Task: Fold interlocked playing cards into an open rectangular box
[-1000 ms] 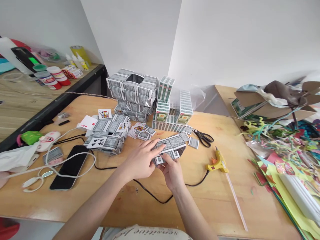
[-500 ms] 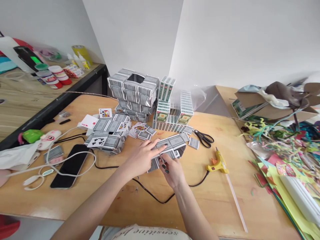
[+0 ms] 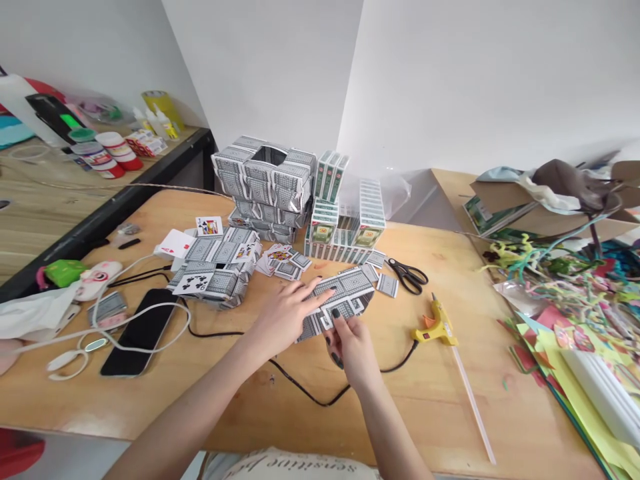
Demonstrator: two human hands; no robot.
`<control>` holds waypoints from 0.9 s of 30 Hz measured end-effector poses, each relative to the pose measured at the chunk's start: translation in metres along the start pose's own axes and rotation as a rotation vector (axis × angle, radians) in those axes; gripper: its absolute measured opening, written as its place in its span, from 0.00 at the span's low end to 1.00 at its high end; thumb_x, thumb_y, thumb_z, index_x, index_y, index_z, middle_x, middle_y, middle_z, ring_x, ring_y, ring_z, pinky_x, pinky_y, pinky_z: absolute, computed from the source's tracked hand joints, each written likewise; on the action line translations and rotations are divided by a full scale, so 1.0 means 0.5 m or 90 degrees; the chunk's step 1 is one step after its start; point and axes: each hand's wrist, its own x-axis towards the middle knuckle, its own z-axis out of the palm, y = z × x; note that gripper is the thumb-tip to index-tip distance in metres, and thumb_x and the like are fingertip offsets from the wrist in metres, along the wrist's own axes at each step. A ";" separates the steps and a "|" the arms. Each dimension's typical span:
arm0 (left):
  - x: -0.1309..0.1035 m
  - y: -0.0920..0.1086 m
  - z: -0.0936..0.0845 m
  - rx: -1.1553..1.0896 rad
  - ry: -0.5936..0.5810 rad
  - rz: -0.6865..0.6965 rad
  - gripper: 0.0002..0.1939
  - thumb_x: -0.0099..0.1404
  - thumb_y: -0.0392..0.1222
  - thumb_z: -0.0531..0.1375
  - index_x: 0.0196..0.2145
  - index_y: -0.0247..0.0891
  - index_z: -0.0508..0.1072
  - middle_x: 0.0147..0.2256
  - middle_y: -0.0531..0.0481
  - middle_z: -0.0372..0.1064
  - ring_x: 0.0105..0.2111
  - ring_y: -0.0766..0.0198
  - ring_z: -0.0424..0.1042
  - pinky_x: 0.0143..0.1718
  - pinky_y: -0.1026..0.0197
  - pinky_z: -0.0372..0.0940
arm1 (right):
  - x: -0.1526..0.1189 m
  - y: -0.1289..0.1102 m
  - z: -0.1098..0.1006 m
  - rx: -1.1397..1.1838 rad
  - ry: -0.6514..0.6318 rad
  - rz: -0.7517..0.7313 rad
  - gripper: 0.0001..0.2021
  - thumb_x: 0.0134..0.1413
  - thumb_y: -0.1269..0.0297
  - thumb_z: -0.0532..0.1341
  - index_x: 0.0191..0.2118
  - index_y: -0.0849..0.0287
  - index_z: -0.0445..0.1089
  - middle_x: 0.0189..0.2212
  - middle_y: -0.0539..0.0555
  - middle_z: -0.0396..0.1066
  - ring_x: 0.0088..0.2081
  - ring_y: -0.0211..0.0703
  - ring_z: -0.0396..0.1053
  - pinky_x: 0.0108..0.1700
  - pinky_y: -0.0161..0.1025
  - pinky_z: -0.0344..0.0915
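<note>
A small box-like piece made of folded playing cards (image 3: pixel 350 288), with grey patterned backs, lies tilted in front of me. My left hand (image 3: pixel 285 310) holds it from the left, two fingers stretched across its top. My right hand (image 3: pixel 350 343) is closed at its near edge, thumb on top and the other fingers curled below. Between them is the edge of a folded playing card (image 3: pixel 326 321) showing a bit of its printed face. What lies under my left palm is hidden. Loose cards (image 3: pixel 387 285) rest just beyond the piece.
Black scissors (image 3: pixel 409 276) and a yellow glue gun (image 3: pixel 436 325) with its cord lie to the right. Larger card-covered boxes (image 3: pixel 263 177) and green card packs (image 3: pixel 370 213) stand behind. A phone (image 3: pixel 140 333) and white cable lie left; craft scraps (image 3: pixel 555 320) fill the right side.
My right thumb has come up onto the near edge of the card piece, and its fingers have curled below. More of the folded card's printed face shows. My left hand has barely moved.
</note>
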 end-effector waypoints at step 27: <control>0.003 0.007 0.001 0.050 0.026 0.020 0.28 0.58 0.27 0.47 0.55 0.48 0.58 0.56 0.48 0.54 0.49 0.56 0.58 0.46 0.53 0.59 | 0.013 -0.016 -0.022 0.013 -0.131 0.053 0.19 0.45 0.50 0.58 0.25 0.65 0.65 0.21 0.57 0.72 0.18 0.39 0.69 0.18 0.33 0.66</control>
